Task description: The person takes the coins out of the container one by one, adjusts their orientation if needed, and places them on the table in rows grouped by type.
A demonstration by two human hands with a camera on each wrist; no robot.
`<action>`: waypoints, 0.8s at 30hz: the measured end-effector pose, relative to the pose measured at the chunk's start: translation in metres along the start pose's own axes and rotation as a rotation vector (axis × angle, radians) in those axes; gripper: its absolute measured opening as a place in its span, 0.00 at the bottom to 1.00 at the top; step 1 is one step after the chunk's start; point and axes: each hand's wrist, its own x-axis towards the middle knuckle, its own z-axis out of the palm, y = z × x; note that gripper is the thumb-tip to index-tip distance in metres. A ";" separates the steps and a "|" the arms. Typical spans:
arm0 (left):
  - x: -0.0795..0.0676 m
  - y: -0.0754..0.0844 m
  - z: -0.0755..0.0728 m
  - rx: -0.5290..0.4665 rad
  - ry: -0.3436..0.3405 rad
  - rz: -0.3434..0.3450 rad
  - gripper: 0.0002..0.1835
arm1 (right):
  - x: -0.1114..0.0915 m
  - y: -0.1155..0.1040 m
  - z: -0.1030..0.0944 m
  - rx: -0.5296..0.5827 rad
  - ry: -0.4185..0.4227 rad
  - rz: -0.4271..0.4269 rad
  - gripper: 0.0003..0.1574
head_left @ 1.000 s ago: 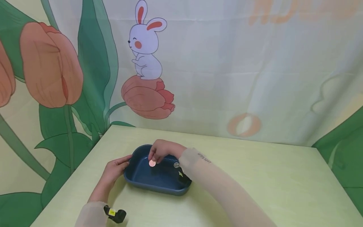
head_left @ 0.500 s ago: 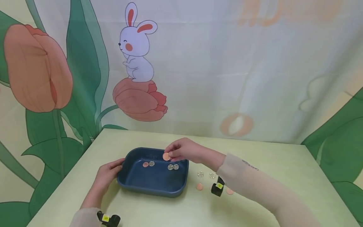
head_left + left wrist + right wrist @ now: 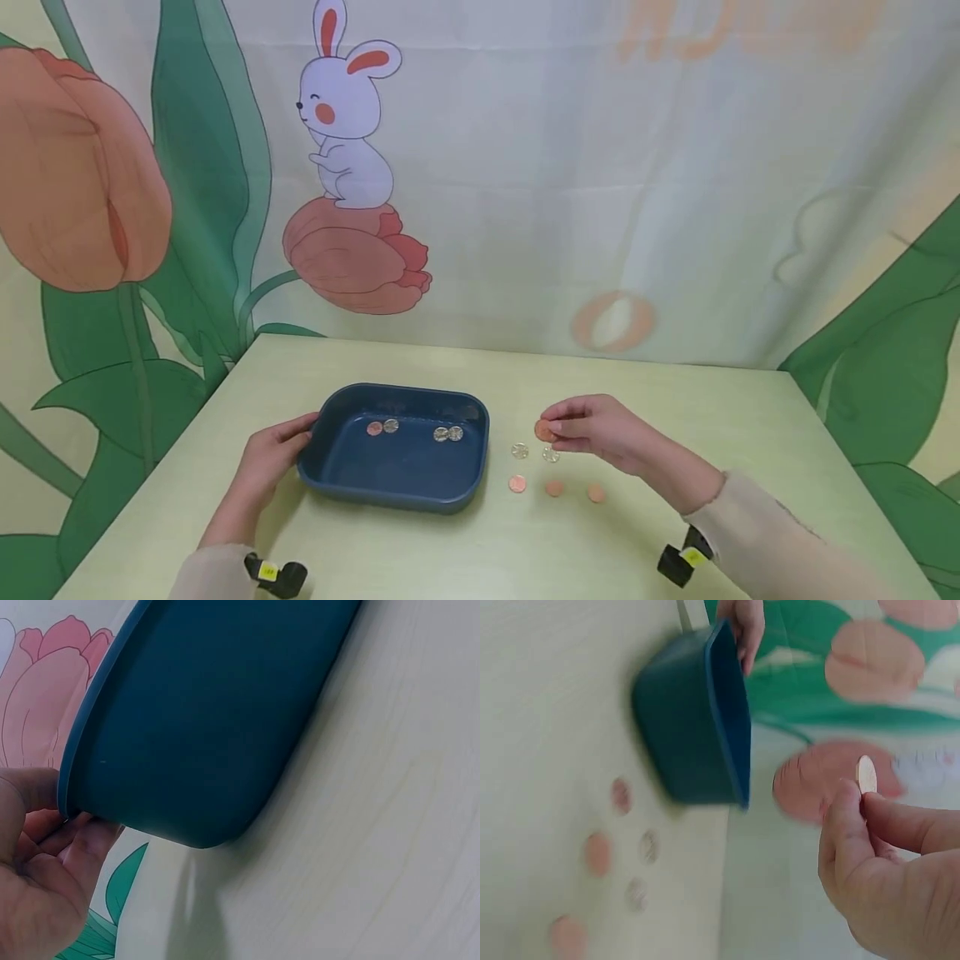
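My left hand holds the left end of a deep, dark blue tray; in the left wrist view the thumb and fingers pinch its rim. A copper-coloured coin is pinched between the thumb and fingers of my right hand, raised above the table to the right of the tray. The right wrist view shows this coin edge-on at the fingertips. Inside the tray lie a copper coin with a silver coin beside it, and two silver coins side by side farther right.
On the pale table, right of the tray, lie two silver coins with a row of three copper coins nearer me. A printed curtain hangs behind the table's back edge. Each wrist carries a small black camera.
My right hand has moved out of the tray to the right, still pinching the copper coin, and now hovers near the coins on the table. My left hand stays at the tray's rim.
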 end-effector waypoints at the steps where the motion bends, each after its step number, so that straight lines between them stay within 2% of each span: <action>1: 0.000 -0.001 -0.001 0.004 -0.001 0.004 0.23 | -0.005 0.006 -0.005 0.024 0.017 0.003 0.19; 5: 0.001 -0.002 -0.002 0.009 -0.007 0.013 0.23 | -0.024 0.030 -0.022 0.098 0.075 0.022 0.19; 10: 0.000 -0.001 -0.001 0.000 -0.009 -0.006 0.24 | -0.041 0.057 -0.038 0.141 0.128 0.026 0.21; 17: 0.001 0.000 -0.001 -0.011 -0.018 -0.020 0.24 | -0.056 0.076 -0.050 0.078 0.217 0.071 0.24; 24: 0.001 -0.002 0.000 -0.019 -0.021 -0.026 0.25 | -0.064 0.090 -0.062 0.014 0.313 0.146 0.21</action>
